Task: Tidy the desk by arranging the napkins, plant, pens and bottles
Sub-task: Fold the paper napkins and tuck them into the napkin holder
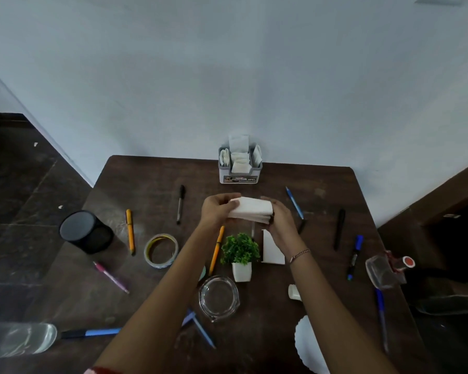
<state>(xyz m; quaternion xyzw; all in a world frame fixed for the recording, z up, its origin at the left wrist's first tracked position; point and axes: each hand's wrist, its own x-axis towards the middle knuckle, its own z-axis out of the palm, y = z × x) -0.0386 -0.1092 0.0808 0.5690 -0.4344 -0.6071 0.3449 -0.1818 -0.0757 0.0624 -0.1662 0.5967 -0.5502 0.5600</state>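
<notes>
Both hands hold a stack of white napkins above the middle of the dark wooden desk. My left hand grips its left end and my right hand grips its right end. A grey napkin holder with napkins in it stands at the back edge by the wall. A small green plant in a white pot sits just below my hands. Several pens lie scattered, among them a yellow pen and a blue pen. A clear bottle lies at the front left, another at the right edge.
A black mesh pen cup stands at the left edge. A tape roll, a glass jug, a white card, a small white cap and a white paper plate also lie on the desk.
</notes>
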